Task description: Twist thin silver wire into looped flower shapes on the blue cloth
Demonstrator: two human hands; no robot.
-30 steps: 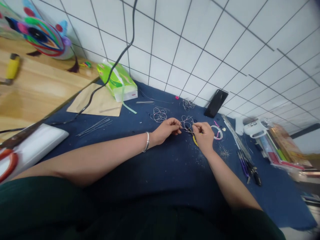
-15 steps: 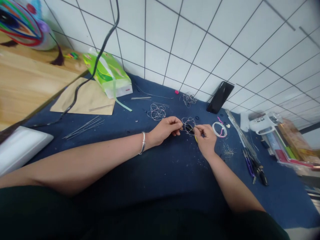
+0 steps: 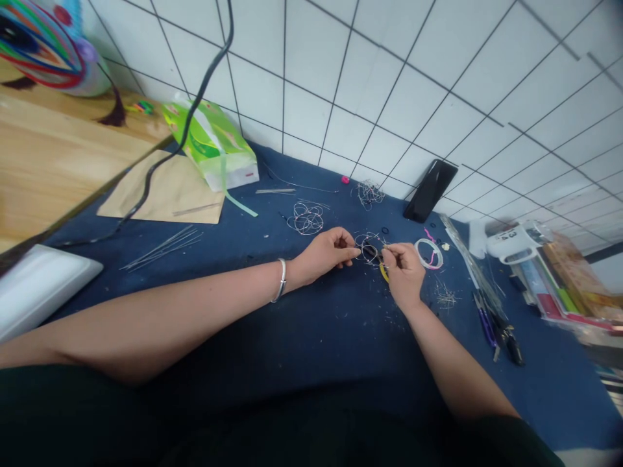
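Between my hands is a loop of thin silvery wire. My left hand pinches its left side with thumb and forefinger. On the opposite side, my right hand grips the wire with bent fingers. Under the loop lies a dark tool with a yellow handle, partly covered by my right hand. Left of the loop rests a separate coil of thin wire. A white ring-shaped spool with pink cord sits just right of my right hand.
Against the tiled wall leans a black phone, near a wire tangle. Purple-handled pliers and wire scraps lie to the right. At left are straight wires, a brown paper sheet, a green tissue pack and a hanging black cable.
The wire loop has turned and tipped slightly between my fingers, and its round outline shows more fully. My right hand has shifted a little, uncovering more of the yellow handle.
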